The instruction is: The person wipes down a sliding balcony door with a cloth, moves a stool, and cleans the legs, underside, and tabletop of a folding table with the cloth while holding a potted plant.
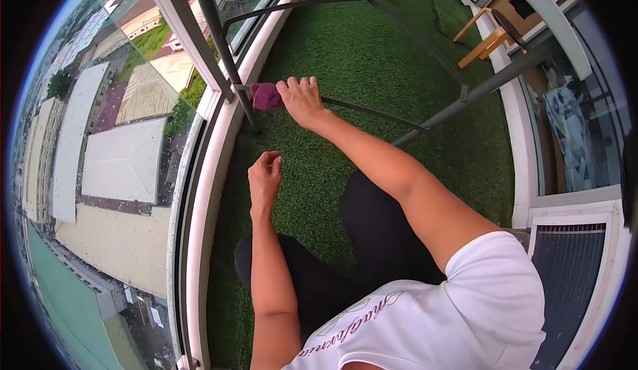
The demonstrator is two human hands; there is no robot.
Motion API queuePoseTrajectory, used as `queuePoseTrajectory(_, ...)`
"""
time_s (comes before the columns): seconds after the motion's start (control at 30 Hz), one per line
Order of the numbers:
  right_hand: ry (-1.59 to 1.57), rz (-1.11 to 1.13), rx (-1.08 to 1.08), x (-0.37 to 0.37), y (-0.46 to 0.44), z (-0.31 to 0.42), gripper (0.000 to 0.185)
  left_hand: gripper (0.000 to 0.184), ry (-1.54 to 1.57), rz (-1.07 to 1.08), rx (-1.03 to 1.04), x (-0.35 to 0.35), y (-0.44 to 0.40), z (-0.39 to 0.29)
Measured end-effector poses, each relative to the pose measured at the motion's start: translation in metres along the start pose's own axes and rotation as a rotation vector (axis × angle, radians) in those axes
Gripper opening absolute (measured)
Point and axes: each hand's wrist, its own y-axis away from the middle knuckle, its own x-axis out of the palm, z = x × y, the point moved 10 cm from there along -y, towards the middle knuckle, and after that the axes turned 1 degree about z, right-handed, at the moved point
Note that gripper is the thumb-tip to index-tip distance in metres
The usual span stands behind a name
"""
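A dark metal frame spans the balcony, with a thin flat crossbar (372, 113) low across it. My right hand (302, 101) is closed over this bar near its left end. Against that hand's left side, a bunched purple cloth (267, 96) wraps the bar close to an upright metal leg (240, 81); how much of it lies under the fingers is hidden. Nearer my body, my left hand (264, 176) hovers above the turf, its fingers loosely curled in and nothing visible in them. It touches neither the cloth nor the frame.
Green artificial turf (299, 197) covers the floor. Along the left run a white ledge (219, 170) and glass panes, with rooftops far below. A thick grey frame tube (485, 91) slants at right. A wooden stool (482, 44) stands at the back right, near a glass door.
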Motion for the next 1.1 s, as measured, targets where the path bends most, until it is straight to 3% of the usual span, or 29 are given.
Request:
queuePoseTrajectory(0.27, 0.072, 0.201, 0.060, -0.055, 0.167, -0.172, 0.023, 0.020, 0.014, 0.007, -0.018, 0.000, -0.007, 0.011)
queuePoseTrajectory(0.37, 0.038, 0.191, -0.023, -0.063, 0.183, -0.188, 0.023, 0.020, 0.030, 0.023, -0.036, 0.003, -0.011, 0.020)
queuePoseTrajectory(0.53, -0.137, 0.138, 0.027, -0.118, 0.157, -0.182, 0.032, 0.019, 0.019, 0.010, 0.014, 0.012, -0.014, 0.010)
queuePoseTrajectory(0.6, -0.265, -0.216, 0.005, -0.208, 0.130, -0.168, 0.038, 0.019, 0.036, 0.014, 0.018, 0.016, -0.015, 0.011)
queuePoseTrajectory(0.63, -0.265, -0.224, 0.003, -0.225, 0.119, -0.166, 0.038, 0.019, 0.049, 0.038, 0.018, 0.019, -0.015, 0.011)
queuePoseTrajectory(0.7, 0.078, -0.558, -0.046, -0.277, 0.107, -0.161, 0.041, 0.019, 0.013, 0.024, 0.046, 0.016, -0.015, 0.005)
queuePoseTrajectory(0.73, 0.079, -0.571, -0.046, -0.265, 0.099, -0.168, 0.041, 0.019, 0.027, 0.034, 0.017, 0.016, -0.014, 0.009)
queuePoseTrajectory(0.8, 0.197, -0.402, 0.194, -0.204, 0.071, -0.204, 0.035, 0.019, 0.034, 0.013, 0.022, 0.013, -0.015, 0.018)
queuePoseTrajectory(1.0, 0.161, -0.239, 0.256, -0.166, -0.037, -0.184, 0.020, 0.019, 0.037, -0.020, 0.039, 0.003, -0.012, 0.023)
queuePoseTrajectory(1.1, 0.105, -0.290, 0.226, -0.171, -0.033, -0.185, 0.020, 0.018, 0.048, 0.021, -0.023, 0.006, -0.011, 0.026)
